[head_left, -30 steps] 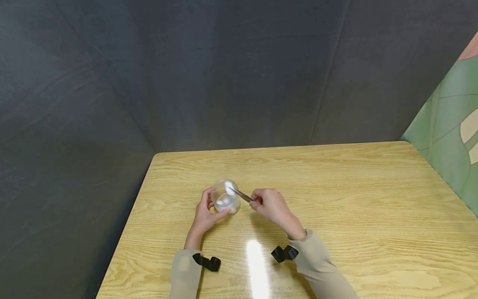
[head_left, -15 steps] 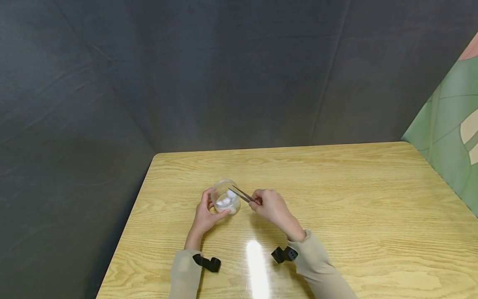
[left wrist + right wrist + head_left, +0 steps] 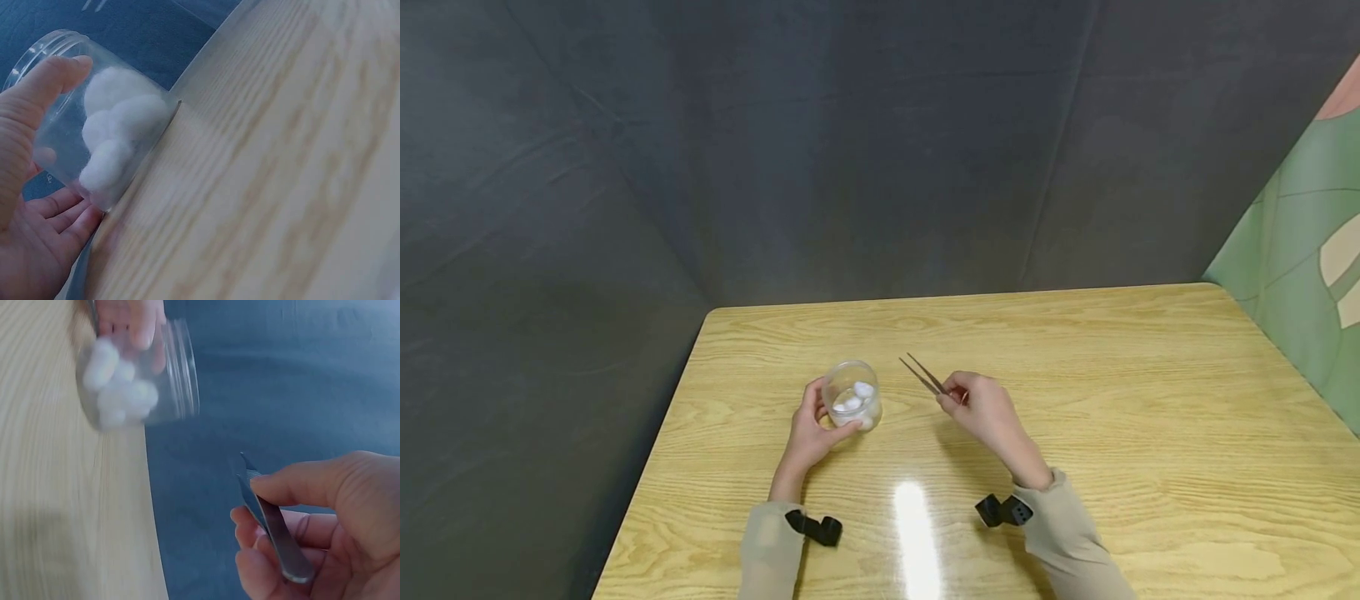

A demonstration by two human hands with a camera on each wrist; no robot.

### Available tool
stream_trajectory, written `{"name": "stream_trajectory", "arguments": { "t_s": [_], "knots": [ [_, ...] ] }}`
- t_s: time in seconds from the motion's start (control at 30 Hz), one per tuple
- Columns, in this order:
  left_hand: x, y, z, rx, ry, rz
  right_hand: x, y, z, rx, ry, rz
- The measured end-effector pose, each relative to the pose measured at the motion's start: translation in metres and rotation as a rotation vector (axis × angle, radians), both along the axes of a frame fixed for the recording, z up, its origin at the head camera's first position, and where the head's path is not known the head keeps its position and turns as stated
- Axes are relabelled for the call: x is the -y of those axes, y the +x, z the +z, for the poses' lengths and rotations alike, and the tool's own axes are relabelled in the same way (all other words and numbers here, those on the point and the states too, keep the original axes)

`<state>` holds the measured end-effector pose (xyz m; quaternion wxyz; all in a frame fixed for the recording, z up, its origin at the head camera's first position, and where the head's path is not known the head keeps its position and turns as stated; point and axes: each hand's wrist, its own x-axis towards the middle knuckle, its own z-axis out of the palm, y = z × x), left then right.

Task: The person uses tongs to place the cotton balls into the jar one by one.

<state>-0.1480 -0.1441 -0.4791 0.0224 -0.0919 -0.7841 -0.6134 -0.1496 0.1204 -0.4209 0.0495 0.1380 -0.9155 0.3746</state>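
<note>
A clear jar (image 3: 850, 375) stands on the table, with several white cotton balls (image 3: 122, 119) piled at its bottom. My left hand (image 3: 808, 435) grips the jar round its side, thumb at the near face and fingers behind. To the right of the jar, my right hand (image 3: 988, 412) pinches metal tweezers (image 3: 934, 383) above the table. The tweezers' tips point up and left, spread apart with nothing between them. In the right wrist view, the thumb and fingers hold the tweezers (image 3: 275, 534) along their arms; the jar (image 3: 172, 375) appears beyond them.
The wood-grain table (image 3: 1112, 400) runs far to the right of both hands. A dark cloth screen (image 3: 880, 150) rises behind its back edge and at the left. Patterned green fabric (image 3: 1300, 225) hangs at the right. Black wrist cameras (image 3: 815, 527) sit on both sleeves.
The tweezers let go of a cotton ball, which now lies in the jar with the others. My right hand has drawn the tweezers right, away from the jar. My left hand stays in place.
</note>
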Motion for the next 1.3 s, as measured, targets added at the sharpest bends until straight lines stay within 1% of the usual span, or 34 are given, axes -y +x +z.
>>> {"name": "stream_trajectory", "arguments": {
  "t_s": [0.1, 0.23, 0.4, 0.6, 0.93, 1.13, 1.3],
  "knots": [
    [0.0, 0.0, 0.0, 0.004, 0.0, -0.003, -0.012, -0.002, -0.004, -0.016, 0.006, -0.037],
    [0.001, 0.0, -0.001, 0.004, 0.004, -0.008, -0.028, -0.002, -0.009, -0.012, 0.012, -0.088],
    [0.001, 0.0, -0.001, 0.004, 0.005, -0.008, -0.046, -0.002, -0.017, -0.021, 0.037, -0.128],
    [0.001, -0.001, -0.001, 0.016, 0.003, -0.002, -0.057, -0.002, -0.019, -0.042, 0.056, -0.141],
    [0.0, 0.0, -0.001, 0.016, 0.001, 0.0, -0.068, 0.001, -0.016, -0.029, 0.061, -0.151],
    [0.0, 0.0, -0.001, 0.017, 0.002, 0.001, -0.076, 0.002, -0.018, -0.037, 0.082, -0.154],
    [0.001, 0.0, -0.001, 0.016, 0.007, -0.005, -0.082, 0.003, -0.023, -0.024, 0.097, -0.144]
  ]
}}
